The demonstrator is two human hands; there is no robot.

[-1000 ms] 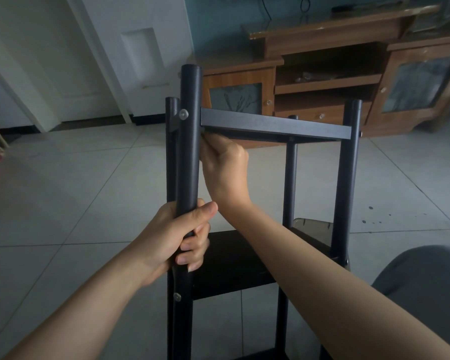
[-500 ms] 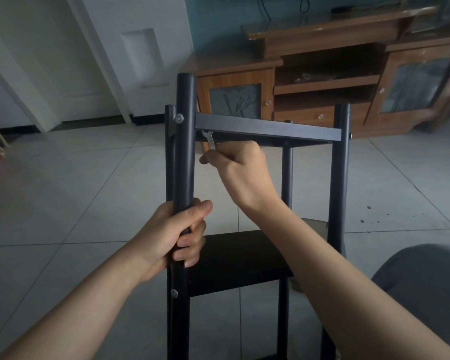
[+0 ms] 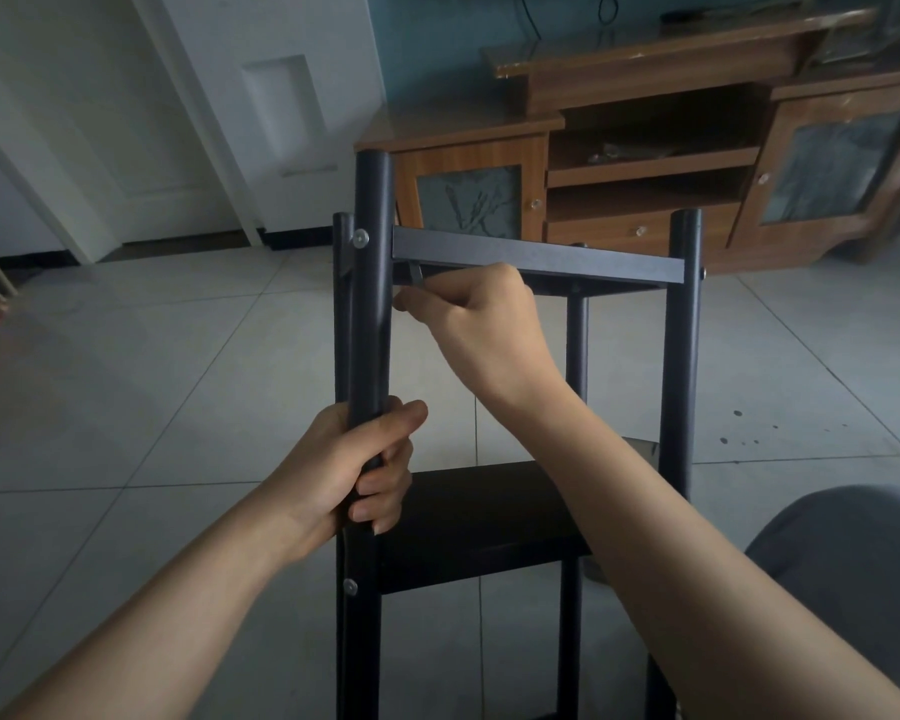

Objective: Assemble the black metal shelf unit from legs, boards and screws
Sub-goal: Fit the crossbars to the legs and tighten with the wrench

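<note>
Hidden or unclear: the feet of the shelf unit [image 3: 489,517] are cut off by the lower frame edge. The small wrench [image 3: 415,275] is mostly covered by the right hand [image 3: 481,317]; only its pale tip is seen under the upper board [image 3: 536,257], just beside the near leg [image 3: 372,283]. What the tip is set on cannot be told. The far legs are partly hidden by the board and the right forearm.

Hands: the left hand [image 3: 357,470] is wrapped round the near leg between the two boards, thumb across the front, fingers curled from behind. The right hand is closed on the wrench, knuckles up, touching the underside of the upper board; its forearm crosses in front of the lower board [image 3: 468,522].

Position: the unit is stood upright on the tiled floor [image 3: 126,381], a screw [image 3: 360,237] seated at the upper joint, another lower down.

Room: open floor is seen left and right. A wooden cabinet [image 3: 645,163] stands behind, a white door [image 3: 261,106] at back left, a grey-clad knee [image 3: 848,558] at lower right.
</note>
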